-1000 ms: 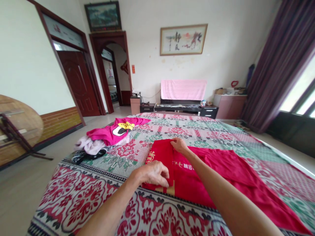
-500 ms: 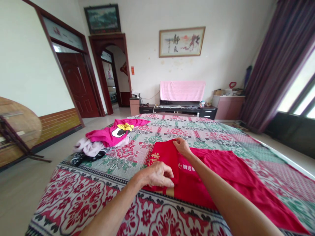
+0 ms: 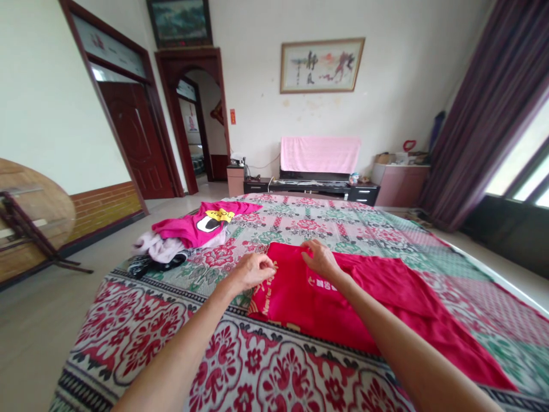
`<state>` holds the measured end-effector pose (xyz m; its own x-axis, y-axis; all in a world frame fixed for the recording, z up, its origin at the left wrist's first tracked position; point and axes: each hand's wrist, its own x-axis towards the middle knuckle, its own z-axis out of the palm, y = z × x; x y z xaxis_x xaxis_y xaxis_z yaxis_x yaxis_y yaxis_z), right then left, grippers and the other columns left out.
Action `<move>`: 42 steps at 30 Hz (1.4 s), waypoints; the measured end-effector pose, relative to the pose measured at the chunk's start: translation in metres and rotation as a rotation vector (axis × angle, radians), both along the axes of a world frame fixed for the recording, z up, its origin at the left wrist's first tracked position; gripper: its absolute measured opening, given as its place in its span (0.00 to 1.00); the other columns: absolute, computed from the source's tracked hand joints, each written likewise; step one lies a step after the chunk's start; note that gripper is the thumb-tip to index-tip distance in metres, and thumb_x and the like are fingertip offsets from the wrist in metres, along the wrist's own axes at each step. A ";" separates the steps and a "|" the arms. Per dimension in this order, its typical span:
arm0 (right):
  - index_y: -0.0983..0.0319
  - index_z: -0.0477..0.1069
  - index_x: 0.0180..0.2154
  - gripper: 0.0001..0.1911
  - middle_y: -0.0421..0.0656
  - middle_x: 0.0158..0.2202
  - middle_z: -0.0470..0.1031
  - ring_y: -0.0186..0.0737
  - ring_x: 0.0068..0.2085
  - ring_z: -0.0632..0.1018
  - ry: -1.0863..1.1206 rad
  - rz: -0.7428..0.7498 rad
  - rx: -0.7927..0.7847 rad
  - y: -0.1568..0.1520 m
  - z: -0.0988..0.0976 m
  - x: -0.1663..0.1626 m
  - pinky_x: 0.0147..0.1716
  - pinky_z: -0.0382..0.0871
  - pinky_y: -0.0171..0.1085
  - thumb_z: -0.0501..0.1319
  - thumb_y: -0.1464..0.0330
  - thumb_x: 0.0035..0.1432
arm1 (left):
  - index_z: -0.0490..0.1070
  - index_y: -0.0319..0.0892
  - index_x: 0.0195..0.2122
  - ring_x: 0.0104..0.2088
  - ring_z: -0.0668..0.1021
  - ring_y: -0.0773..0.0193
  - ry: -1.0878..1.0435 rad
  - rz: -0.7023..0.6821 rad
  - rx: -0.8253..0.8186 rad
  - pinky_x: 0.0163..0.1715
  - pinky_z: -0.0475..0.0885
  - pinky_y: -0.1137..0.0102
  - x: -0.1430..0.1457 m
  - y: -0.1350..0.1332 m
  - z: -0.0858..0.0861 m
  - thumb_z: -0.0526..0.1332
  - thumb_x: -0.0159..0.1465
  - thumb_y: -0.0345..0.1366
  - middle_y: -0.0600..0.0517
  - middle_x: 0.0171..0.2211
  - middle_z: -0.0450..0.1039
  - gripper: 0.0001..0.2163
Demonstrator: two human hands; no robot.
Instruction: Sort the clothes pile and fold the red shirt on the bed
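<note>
A red garment (image 3: 295,292) lies spread on the patterned bed cover, with gold lettering along its left end and small white print near its middle. My left hand (image 3: 256,271) is at its upper left edge, thumb and fingertips pinched together beside the gold lettering. Whether fabric is caught between them is hard to see, though they touch the edge. Over the far edge sits my right hand (image 3: 321,260), fingers curled and thumb apart from them, resting on the cloth. The rest of the garment runs off to the right, with loose folds.
A heap of clothes (image 3: 189,232), topped by a bright pink shirt with a yellow and white print, lies to the left. The bed cover (image 3: 240,366) drops off at the front. A folded round table (image 3: 34,212) leans at the left wall.
My left hand has moved up and away from the near edge to the garment's upper left edge. More gold lettering shows, and my right hand has loosened its pinch at the far edge.
</note>
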<state>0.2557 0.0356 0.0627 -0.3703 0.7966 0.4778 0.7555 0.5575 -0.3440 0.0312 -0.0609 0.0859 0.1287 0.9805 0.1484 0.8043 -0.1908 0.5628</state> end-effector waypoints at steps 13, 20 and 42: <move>0.63 0.66 0.53 0.21 0.51 0.59 0.64 0.46 0.59 0.65 -0.167 0.206 -0.095 -0.048 -0.024 0.012 0.57 0.57 0.46 0.53 0.64 0.60 | 0.57 0.47 0.63 0.64 0.56 0.54 0.420 -0.159 0.123 0.61 0.53 0.54 -0.005 -0.030 -0.051 0.46 0.66 0.51 0.48 0.65 0.52 0.26; 0.60 0.62 0.58 0.26 0.49 0.63 0.57 0.49 0.62 0.59 -0.172 0.071 -0.128 -0.054 -0.025 0.011 0.59 0.51 0.51 0.53 0.59 0.60 | 0.57 0.47 0.62 0.63 0.59 0.54 0.399 -0.171 0.193 0.60 0.56 0.55 -0.008 -0.023 -0.062 0.47 0.65 0.51 0.48 0.64 0.54 0.26; 0.56 0.61 0.58 0.26 0.46 0.63 0.58 0.49 0.62 0.59 -0.134 0.090 -0.180 -0.053 -0.026 0.013 0.58 0.49 0.53 0.53 0.57 0.59 | 0.61 0.47 0.60 0.61 0.62 0.54 0.365 -0.168 0.229 0.58 0.60 0.57 -0.015 -0.020 -0.067 0.50 0.64 0.51 0.47 0.63 0.58 0.25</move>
